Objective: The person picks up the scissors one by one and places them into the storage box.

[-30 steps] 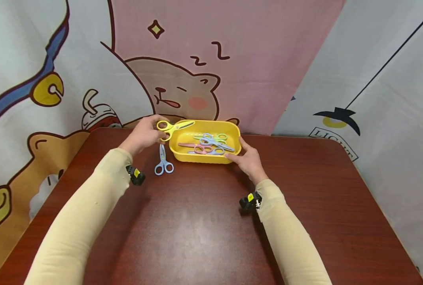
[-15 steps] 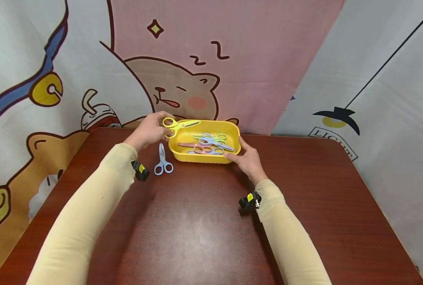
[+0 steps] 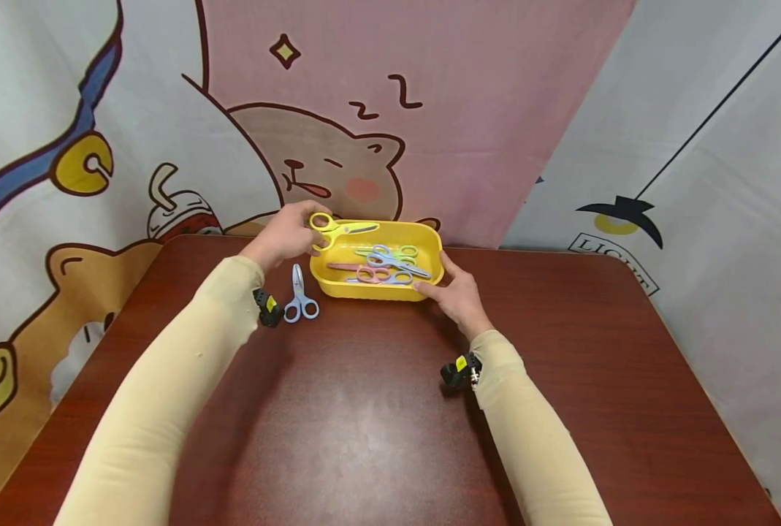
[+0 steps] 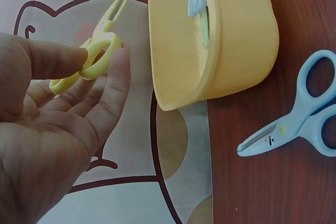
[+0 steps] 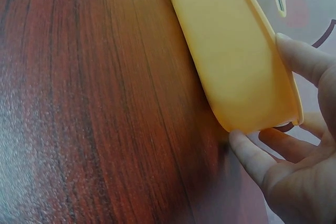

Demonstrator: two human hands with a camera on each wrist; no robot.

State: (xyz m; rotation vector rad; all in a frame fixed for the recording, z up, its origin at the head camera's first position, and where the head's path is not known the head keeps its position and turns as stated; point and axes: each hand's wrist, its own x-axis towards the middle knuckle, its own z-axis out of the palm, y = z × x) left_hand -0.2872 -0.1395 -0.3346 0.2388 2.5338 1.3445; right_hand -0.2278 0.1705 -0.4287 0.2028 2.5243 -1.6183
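Between thumb and fingers my left hand (image 3: 291, 232) pinches yellow scissors (image 3: 345, 229) by the handle loops. Their blades point right, over the left part of a yellow plastic basket (image 3: 377, 293). The left wrist view shows the thumb on one loop of the yellow scissors (image 4: 100, 51). My right hand (image 3: 457, 294) holds the basket's right end, thumb at the rim and fingers against the outer wall (image 5: 236, 61). Inside the basket lie several scissors: blue ones (image 3: 398, 262), pink ones (image 3: 372, 274) and green ones (image 3: 408, 253).
Blue scissors (image 3: 301, 298) lie on the brown wooden table (image 3: 364, 409), left of the basket, blades pointing away. A cartoon-printed cloth (image 3: 469, 131) hangs right behind the table's far edge.
My left hand has carried the yellow scissors to the right and slightly up, so their blades now reach over the basket. The right hand and basket stay in place.
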